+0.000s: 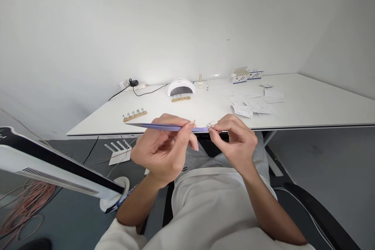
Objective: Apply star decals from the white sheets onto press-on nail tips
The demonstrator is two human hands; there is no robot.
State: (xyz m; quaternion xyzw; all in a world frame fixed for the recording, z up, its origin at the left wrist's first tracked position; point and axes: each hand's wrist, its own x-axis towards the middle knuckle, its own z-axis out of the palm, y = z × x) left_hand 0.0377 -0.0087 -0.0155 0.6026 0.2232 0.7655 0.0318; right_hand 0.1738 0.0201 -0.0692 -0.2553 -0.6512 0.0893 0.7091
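Note:
My left hand (165, 150) is closed on a pair of slim purple tweezers (164, 126), held level above the desk's front edge. Their dark pointed tip faces left, and their blunt end reaches my right hand (236, 140). Pinched between the right thumb and fingers is a small shiny, clear-and-silver piece (210, 124). Its exact shape is too small to make out, and whether the tweezers touch it I cannot tell. Beyond the hands, a wooden strip with several metal nail-tip stands (134, 115) lies at left, and a second wooden strip (181, 99) lies farther back.
A white nail lamp (181, 87) stands at the back of the white desk (158, 105), beside a polish bottle (200, 82). Sticker sheets (258, 106) and an opened box (239, 75) are at right. A tower fan (58, 172) leans across the lower left, near a router (120, 154).

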